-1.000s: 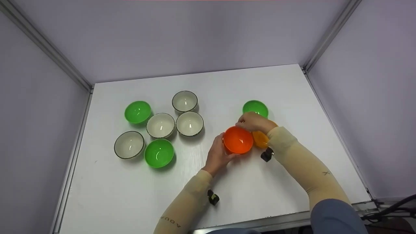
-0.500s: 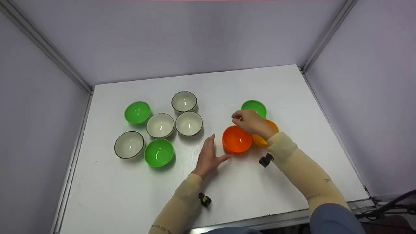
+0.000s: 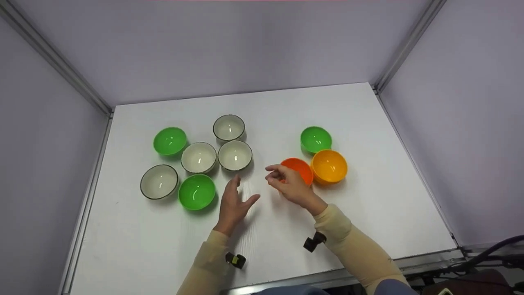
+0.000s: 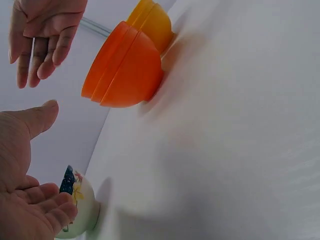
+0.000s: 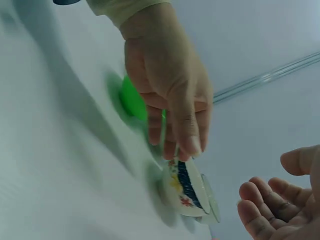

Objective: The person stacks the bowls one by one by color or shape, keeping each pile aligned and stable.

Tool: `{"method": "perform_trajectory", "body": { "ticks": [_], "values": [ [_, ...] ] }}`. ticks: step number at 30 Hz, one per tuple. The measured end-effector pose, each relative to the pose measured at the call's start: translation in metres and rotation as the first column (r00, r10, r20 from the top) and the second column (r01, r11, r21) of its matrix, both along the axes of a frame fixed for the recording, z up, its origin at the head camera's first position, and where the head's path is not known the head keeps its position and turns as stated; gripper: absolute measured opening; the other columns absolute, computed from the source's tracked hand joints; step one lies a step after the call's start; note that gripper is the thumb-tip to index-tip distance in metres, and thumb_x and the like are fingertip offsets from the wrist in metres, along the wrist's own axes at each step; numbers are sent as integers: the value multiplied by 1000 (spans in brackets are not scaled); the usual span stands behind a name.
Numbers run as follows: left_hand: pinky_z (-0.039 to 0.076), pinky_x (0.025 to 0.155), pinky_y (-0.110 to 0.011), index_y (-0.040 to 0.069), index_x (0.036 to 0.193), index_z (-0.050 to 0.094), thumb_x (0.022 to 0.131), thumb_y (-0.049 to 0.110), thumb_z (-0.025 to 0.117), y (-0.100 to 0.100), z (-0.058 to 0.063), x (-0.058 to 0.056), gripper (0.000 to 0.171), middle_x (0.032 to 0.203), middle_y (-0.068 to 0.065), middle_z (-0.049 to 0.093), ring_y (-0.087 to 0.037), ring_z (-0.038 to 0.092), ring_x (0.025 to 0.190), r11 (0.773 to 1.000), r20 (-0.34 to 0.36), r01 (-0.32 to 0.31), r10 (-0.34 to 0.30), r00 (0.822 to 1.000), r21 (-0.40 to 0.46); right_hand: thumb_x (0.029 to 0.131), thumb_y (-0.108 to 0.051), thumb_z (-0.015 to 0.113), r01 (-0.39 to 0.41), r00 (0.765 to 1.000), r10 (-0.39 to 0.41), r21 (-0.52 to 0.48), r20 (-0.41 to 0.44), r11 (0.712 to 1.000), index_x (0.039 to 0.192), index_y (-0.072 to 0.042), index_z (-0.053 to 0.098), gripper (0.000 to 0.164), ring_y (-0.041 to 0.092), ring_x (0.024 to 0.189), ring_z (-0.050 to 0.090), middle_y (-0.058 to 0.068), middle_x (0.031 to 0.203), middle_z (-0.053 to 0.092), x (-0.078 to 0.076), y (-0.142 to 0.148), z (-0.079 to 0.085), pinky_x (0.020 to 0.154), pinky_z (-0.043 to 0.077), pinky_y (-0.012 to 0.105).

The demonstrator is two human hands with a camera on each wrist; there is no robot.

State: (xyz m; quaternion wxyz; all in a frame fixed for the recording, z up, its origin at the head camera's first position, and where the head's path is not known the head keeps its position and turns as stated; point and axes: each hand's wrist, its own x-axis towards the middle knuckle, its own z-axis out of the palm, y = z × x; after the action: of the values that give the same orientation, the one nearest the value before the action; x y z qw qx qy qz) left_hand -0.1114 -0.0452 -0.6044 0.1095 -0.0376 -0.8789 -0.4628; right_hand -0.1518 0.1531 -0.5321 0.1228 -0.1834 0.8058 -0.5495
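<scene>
On the white table [image 3: 393, 205], right of centre, my remote view showed glossy, round, orange-red bowls [image 4: 127, 70], nested, probably plastic; I judged them light, stiff, slippery, best gripped beneath the rims. My left hand [image 3: 233, 207] and right hand [image 3: 295, 188] held nothing, fingers relaxed.

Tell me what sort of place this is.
Likely a purpose-built work or test booth rather than a home kitchen, though that is a guess: plain walls joined by metal framing stand on three sides of a white table set with bowls.
</scene>
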Motion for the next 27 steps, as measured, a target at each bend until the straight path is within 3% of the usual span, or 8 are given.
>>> {"method": "perform_trajectory", "body": {
  "ticks": [7, 12, 15, 18, 23, 27],
  "values": [
    [43, 88, -38, -6, 133, 36, 77, 33, 73, -11, -6, -1, 77, 118, -18, 50, -29, 49, 108, 995, 37, -84, 81, 996, 58, 91, -13, 57, -7, 987, 20, -80, 160, 997, 130, 3, 41, 45, 34, 112, 49, 19, 123, 51, 11, -30, -22, 91, 44, 38],
    [43, 89, -43, -6, 135, 33, 79, 27, 71, -16, -11, -8, 75, 120, -23, 49, -33, 50, 107, 970, 64, -153, 143, 988, 188, 90, -13, 57, 158, 969, -133, -108, 209, 982, 132, 5, 36, 50, 39, 119, 42, 23, 131, 42, 13, -52, -29, 96, 40, 41],
    [42, 90, -44, -5, 137, 28, 81, 25, 69, -18, -15, -14, 76, 124, -23, 45, -35, 49, 109, 945, 111, -187, 163, 980, 269, 91, -17, 57, 271, 947, -240, -128, 216, 954, 132, 6, 36, 52, 39, 120, 40, 25, 133, 39, 7, -62, -42, 97, 37, 42],
    [41, 93, -43, -6, 138, 24, 83, 22, 68, -16, -19, -21, 76, 127, -24, 42, -36, 47, 112, 933, 120, -199, 170, 978, 301, 91, -20, 56, 328, 934, -296, -152, 200, 933, 133, 6, 34, 54, 39, 121, 39, 26, 135, 37, -2, -68, -54, 98, 36, 43],
    [38, 97, -40, -5, 141, 17, 87, 26, 62, -8, -28, -31, 77, 135, -24, 36, -35, 43, 119, 926, 80, -210, 194, 978, 313, 92, -25, 56, 340, 932, -308, -167, 191, 925, 137, 3, 31, 58, 31, 122, 41, 20, 137, 38, -23, -73, -74, 98, 37, 39],
    [39, 95, -42, 7, 146, 11, 89, 39, 55, -6, -39, -39, 79, 141, -17, 32, -30, 43, 121, 896, 85, -223, 206, 975, 384, 91, -28, 56, 333, 939, -309, -172, 153, 927, 141, -2, 25, 64, 26, 122, 42, 14, 140, 36, -41, -77, -96, 97, 38, 37]
  ]
}}
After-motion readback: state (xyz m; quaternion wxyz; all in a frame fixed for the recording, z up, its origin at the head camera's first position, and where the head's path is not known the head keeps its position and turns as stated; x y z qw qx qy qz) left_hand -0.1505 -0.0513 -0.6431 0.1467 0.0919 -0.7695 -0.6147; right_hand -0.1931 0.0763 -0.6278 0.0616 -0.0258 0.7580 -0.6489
